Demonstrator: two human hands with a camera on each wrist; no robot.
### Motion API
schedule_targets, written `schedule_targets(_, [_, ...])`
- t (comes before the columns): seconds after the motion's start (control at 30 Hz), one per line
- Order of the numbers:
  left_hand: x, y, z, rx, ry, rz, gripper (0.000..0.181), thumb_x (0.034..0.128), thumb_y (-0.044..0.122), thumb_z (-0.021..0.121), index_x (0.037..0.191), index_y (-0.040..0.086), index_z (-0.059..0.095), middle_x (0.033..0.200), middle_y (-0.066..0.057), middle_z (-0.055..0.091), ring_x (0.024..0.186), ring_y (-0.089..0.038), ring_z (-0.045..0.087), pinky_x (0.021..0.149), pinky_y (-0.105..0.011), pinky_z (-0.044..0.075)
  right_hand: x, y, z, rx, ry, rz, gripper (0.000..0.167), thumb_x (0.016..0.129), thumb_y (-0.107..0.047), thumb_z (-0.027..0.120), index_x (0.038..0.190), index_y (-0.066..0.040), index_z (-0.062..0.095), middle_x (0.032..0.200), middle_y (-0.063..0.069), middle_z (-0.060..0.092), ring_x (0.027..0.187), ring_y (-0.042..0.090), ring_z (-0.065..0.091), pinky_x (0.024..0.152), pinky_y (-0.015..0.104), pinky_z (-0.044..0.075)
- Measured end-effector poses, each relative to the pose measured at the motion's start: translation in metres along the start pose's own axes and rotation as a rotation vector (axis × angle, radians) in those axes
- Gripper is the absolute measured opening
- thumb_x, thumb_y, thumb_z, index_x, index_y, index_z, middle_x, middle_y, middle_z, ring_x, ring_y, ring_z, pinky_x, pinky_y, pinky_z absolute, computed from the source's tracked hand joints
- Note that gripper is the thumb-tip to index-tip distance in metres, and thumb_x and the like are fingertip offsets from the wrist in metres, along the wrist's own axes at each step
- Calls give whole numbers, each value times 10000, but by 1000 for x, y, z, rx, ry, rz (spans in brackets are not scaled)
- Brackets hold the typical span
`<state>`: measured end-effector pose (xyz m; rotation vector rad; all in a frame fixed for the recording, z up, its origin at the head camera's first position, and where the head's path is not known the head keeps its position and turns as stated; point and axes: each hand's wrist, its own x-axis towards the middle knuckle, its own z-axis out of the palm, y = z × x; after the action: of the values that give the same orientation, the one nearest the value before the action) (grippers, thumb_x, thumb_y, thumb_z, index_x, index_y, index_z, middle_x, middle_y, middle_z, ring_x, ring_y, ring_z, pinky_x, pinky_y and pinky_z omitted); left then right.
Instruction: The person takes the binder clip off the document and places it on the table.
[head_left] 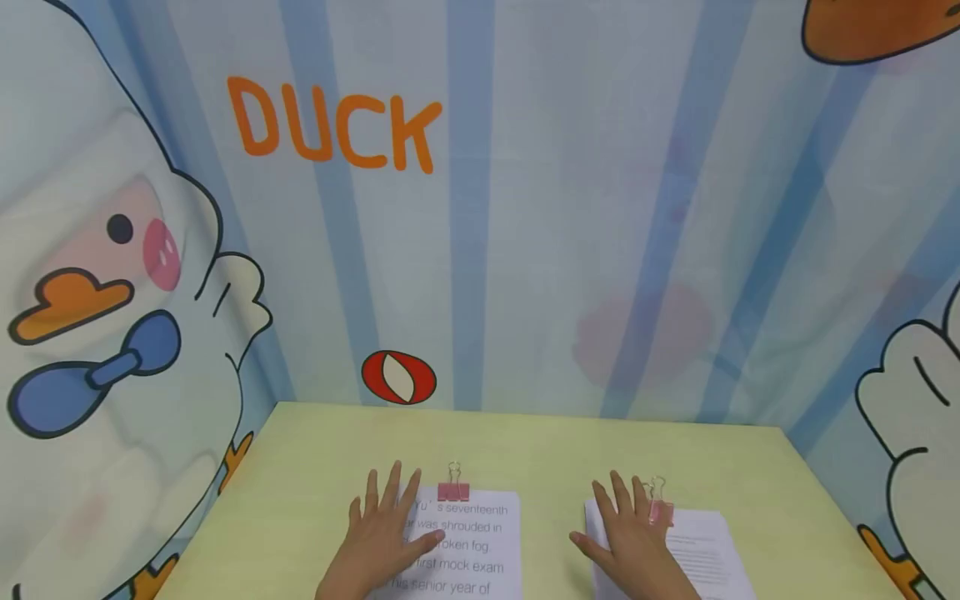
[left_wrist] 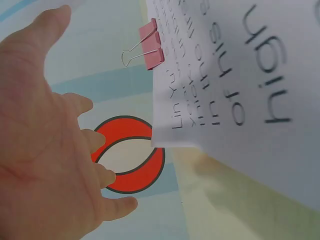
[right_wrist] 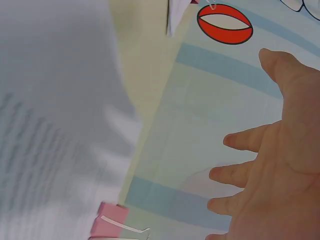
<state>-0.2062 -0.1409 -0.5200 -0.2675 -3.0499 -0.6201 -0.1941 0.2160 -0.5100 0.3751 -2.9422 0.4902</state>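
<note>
My left hand (head_left: 381, 533), fingers spread, is over the left side of a stack of paper (head_left: 480, 557) with large print. A pink binder clip (head_left: 453, 490) grips that stack at its top edge; the left wrist view shows the same clip (left_wrist: 151, 45) beside the printed sheet (left_wrist: 200, 65). My right hand (head_left: 630, 537), also spread, is over a second stack (head_left: 708, 550) with smaller print. Its pink binder clip (head_left: 661, 512) is partly behind my fingers. Neither hand holds anything. In the right wrist view the palm (right_wrist: 285, 170) shows apart from the paper (right_wrist: 60, 100).
Both stacks lie side by side on a pale yellow table (head_left: 555, 450), a strip of tabletop between them. Behind the table hangs a striped blue and white cloth (head_left: 540, 208) with duck drawings and orange letters.
</note>
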Motion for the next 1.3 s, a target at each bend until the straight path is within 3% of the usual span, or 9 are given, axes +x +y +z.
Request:
schedule_targets(0.33, [14,-3,-2,-69,-27,-26,948,812,412,811,1565,70,348,1627,-250,210,1444,-588,130,1038,-806,240,23,-30,-6,107,57,-19,748,970,-523,602,1474,11,460,1537,311,351,1436,566,202,1024,833,148])
schedule_targets(0.47, [18,-6,-1,-116,-25,-92,895,830,310,806,1554,41,354,1606,-279,242,1421,-614,168,1034,-804,248,32,-40,-8,143,53,-35,729,973,-521,595,1454,15,476,1526,310,363,1433,566,204,1033,826,125])
schedule_targets(0.57, [22,-9,1,-147,-26,-153,854,852,236,783,1548,9,344,1579,-308,276,1389,-612,257,1037,-781,281,39,-46,-10,157,47,-46,713,977,-508,596,1443,19,480,1517,310,372,1427,568,209,1035,827,109])
schedule_targets(0.7, [24,-19,2,-192,-17,-189,832,873,144,753,1549,-29,301,1537,-330,323,1325,-594,376,1025,-738,349,50,-55,-14,167,31,-58,694,987,-485,591,1447,21,474,1514,299,381,1427,562,210,1041,825,90])
schedule_targets(1.03, [26,-48,-11,-321,22,-150,753,880,22,675,1503,-129,281,1387,-377,484,1309,-572,415,1094,-649,341,84,-79,-9,200,28,-138,644,1013,-469,559,1437,8,479,1497,280,403,1425,554,216,1052,809,73])
schedule_targets(1.3, [31,-44,-4,-380,15,-136,719,860,-6,707,1469,-131,345,1290,-352,565,1228,-539,516,1047,-641,404,96,-90,-1,250,20,-174,552,1029,-412,557,1390,3,528,1461,264,441,1409,544,248,1048,815,84])
